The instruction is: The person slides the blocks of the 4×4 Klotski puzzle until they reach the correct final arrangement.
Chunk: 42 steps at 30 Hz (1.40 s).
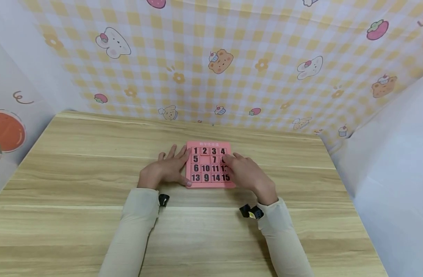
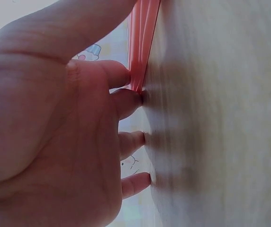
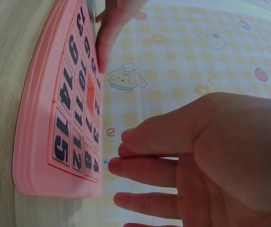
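Note:
A pink sliding number puzzle (image 1: 211, 185) lies flat on the wooden table, its tiles printed with black numerals. Between tiles 5 and 7 in the second row is a vacant slot (image 1: 205, 159). My left hand (image 1: 165, 170) rests at the puzzle's left side, thumb on the lower left corner and index finger along the edge. Its other fingers are spread, with their tips down on the table in the left wrist view. My right hand (image 1: 247, 172) hovers over the right side, partly hiding tiles 8 and 12. In the right wrist view its extended fingers (image 3: 147, 171) are apart from the tiles.
The light wooden table (image 1: 76, 173) surrounds the puzzle. Behind it hangs a yellow checked cloth (image 1: 197, 88) with cartoon prints, and pale walls stand on both sides. Black devices (image 1: 251, 211) are strapped at the wrists over light sleeves.

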{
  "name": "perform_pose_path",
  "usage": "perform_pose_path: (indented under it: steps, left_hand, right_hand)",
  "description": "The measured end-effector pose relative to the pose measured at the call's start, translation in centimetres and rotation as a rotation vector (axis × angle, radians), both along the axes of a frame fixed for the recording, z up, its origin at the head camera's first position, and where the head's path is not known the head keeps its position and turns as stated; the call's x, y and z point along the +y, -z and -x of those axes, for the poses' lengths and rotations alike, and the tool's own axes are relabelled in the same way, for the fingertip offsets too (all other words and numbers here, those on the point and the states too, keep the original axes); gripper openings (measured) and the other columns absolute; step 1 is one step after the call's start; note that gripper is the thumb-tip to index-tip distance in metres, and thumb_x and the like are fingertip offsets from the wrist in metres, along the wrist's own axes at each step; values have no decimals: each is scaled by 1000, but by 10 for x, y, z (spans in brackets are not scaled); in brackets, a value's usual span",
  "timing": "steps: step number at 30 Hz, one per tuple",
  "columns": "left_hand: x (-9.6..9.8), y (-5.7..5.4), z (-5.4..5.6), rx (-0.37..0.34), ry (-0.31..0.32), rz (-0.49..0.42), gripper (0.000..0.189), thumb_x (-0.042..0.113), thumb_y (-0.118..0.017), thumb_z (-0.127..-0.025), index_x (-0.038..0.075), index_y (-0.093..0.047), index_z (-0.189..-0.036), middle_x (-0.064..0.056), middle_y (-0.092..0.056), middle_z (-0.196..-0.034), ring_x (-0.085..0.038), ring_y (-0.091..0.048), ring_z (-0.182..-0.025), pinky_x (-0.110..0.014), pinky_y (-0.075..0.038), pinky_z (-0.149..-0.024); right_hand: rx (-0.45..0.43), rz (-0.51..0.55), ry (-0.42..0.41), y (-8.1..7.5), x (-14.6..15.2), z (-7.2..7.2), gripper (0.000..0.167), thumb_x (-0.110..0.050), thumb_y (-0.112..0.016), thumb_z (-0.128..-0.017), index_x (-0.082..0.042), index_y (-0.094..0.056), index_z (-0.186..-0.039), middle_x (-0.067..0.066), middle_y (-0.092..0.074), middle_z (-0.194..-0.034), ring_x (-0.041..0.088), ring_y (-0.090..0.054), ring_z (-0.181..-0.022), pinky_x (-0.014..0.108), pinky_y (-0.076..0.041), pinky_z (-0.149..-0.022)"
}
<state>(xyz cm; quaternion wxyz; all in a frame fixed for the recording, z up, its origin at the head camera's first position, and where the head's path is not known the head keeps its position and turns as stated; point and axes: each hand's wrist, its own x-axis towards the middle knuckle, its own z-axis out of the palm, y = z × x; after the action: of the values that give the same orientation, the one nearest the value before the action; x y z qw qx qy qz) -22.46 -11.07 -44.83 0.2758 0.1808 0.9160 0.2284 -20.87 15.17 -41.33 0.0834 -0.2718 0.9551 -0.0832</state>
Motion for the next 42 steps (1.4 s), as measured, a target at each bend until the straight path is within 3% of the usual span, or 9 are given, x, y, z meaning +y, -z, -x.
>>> perform_pose_path:
  steps: [8,12,15,17,19,20,22,24,42]
  left_hand:
    - [0,1,0,2,-1,6,117,48,-78,-80,10,-2,-160,-12,9,-166,-39,17,-150,-64,4,-119]
    - [0,0,-1,-5,-4,3,117,48,-78,-80,10,-1,-160,-11,9,-166,-38,18,-150,-63,5,-119]
    - [0,0,-1,-13,-6,1,117,48,-78,-80,11,0,-160,-9,10,-166,-37,20,-150,-62,6,-120]
    - [0,0,-1,-11,-4,-1,118,48,-78,-80,11,0,-160,-10,10,-166,-37,19,-150,-62,6,-119]
    - [0,0,0,-10,-4,0,118,48,-78,-80,11,1,-160,-9,11,-166,-37,19,-150,-62,6,-120]
    - [0,0,-1,-7,-2,-1,118,48,-78,-80,11,1,-160,-10,10,-166,-38,19,-150,-62,5,-119]
    - [0,0,-1,-4,-1,1,118,47,-78,-80,11,1,-160,-10,10,-166,-38,19,-150,-63,5,-119]
    - [0,0,-1,-1,-1,3,118,47,-78,-80,12,1,-160,-10,10,-166,-38,18,-150,-63,5,-119]
    - [-1,0,-1,6,2,2,117,47,-78,-80,10,0,-160,-11,9,-166,-39,18,-150,-64,5,-119]
  right_hand:
    - [5,17,3,1,-2,1,17,-12,-53,-100,-8,-63,-113,9,-71,-108,42,-53,-130,55,-42,-109]
    - [6,35,-36,4,-5,1,4,-12,-56,-99,-11,-59,-97,1,-59,-81,31,-66,-103,50,-47,-105]
    - [-20,48,-60,6,-8,0,6,-11,-55,-100,-11,-59,-95,1,-52,-75,24,-59,-82,44,-54,-88]
    - [-30,38,-63,7,-10,-1,9,-11,-54,-100,-9,-62,-103,3,-59,-82,27,-63,-93,45,-54,-91]
    - [-46,19,-53,7,-11,-2,20,-12,-53,-101,-7,-65,-117,10,-69,-103,34,-62,-112,49,-53,-91]
    - [-48,3,-50,7,-12,-2,26,-13,-53,-101,-6,-64,-124,12,-69,-116,37,-58,-122,52,-51,-98]
    - [-56,-30,-33,8,-13,-3,37,-16,-52,-102,-7,-58,-137,12,-60,-138,40,-44,-138,58,-42,-107]
    - [-73,-53,-14,9,-13,-3,41,-18,-52,-103,-9,-54,-143,10,-51,-149,40,-39,-142,60,-38,-110]
    - [-86,-97,9,16,-16,-3,43,-23,-50,-104,-17,-51,-146,4,-42,-155,38,-32,-146,60,-35,-112]
